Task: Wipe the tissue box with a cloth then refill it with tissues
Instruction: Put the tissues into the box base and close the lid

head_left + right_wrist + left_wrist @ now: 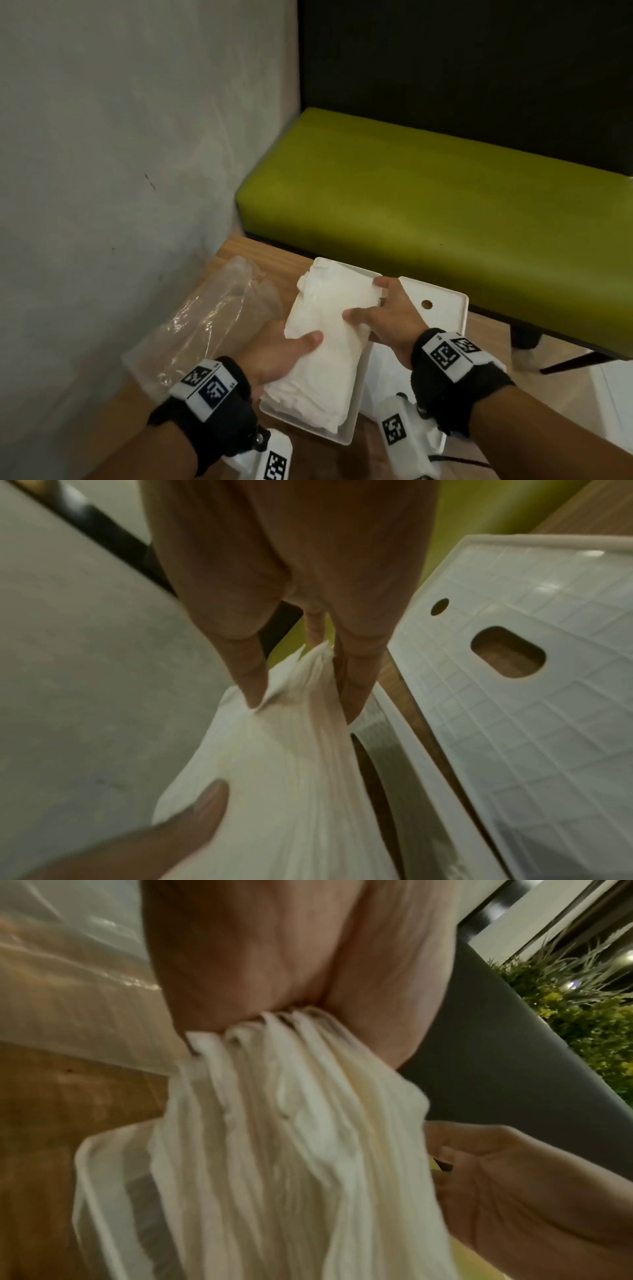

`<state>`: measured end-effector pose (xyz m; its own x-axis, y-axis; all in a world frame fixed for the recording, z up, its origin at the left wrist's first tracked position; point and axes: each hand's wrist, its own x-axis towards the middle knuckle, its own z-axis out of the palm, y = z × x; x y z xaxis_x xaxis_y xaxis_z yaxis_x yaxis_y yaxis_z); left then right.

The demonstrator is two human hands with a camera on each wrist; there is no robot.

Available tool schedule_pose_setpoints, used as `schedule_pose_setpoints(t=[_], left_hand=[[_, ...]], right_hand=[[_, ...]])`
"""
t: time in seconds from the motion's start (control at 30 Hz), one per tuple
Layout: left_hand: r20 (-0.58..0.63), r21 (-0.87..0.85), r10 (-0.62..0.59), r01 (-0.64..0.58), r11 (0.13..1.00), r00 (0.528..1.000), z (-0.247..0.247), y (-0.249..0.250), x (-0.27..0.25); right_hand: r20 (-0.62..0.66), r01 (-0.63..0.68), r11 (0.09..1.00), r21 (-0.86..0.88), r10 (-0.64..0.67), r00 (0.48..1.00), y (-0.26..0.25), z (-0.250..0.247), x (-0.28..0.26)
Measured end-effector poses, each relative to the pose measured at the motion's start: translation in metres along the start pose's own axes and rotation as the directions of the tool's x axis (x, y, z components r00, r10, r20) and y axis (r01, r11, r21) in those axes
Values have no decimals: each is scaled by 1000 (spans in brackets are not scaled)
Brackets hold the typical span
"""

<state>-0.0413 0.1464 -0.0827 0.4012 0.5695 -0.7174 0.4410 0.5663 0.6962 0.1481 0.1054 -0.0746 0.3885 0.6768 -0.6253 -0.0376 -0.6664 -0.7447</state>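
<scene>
Both hands grasp the tissue stack (329,329): left hand (281,356) at its near side, right hand (387,318) at the far side (thumbs on top). Stack lies in the open tissue box (349,425) on the table (253,253), lid (442,308) beside it.

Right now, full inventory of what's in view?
tissues: one stack, white, held over the box
box: one, white, open, on the table under the tissues
lid: one, white, with holes, lying flat on the table right of the box
wrapper: one, clear plastic, on the table left of the box
table: one, wood
bench: one, green seat, behind the table
wall: grey, on the left
hands: left and right, both gripping the tissues; black wristbands with markers
</scene>
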Motion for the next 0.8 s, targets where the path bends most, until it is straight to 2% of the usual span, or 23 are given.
schedule_pose_setpoints(t=[0.1, 0.27, 0.37, 0.57, 0.63, 0.7, 0.8], left_hand=[[-58, -16, -5, 4, 1000, 998, 7, -8, 8], [-167, 11, 18, -17, 1000, 986, 17, -14, 17], [-180, 45, 44, -37, 998, 983, 23, -15, 20], [-217, 308, -29, 97, 946, 976, 33, -12, 20], [-242, 347, -23, 109, 931, 970, 35, -9, 19], [-237, 294, 33, 40, 955, 971, 34, -8, 19], [-145, 96, 163, -150, 984, 976, 31, -7, 18]], right_hand=[[-93, 34, 988, -152, -48, 994, 4, 7, 2], [-183, 141, 923, -357, -218, 959, 0, 13, -1], [-205, 161, 914, -373, -250, 946, 0, 13, -2], [-186, 157, 902, -402, -248, 951, 5, 14, 1], [-175, 178, 886, -429, -275, 945, 8, 16, 2], [-182, 184, 877, -443, -289, 940, 11, 17, 2], [-223, 203, 883, -424, -319, 921, 13, 14, 2]])
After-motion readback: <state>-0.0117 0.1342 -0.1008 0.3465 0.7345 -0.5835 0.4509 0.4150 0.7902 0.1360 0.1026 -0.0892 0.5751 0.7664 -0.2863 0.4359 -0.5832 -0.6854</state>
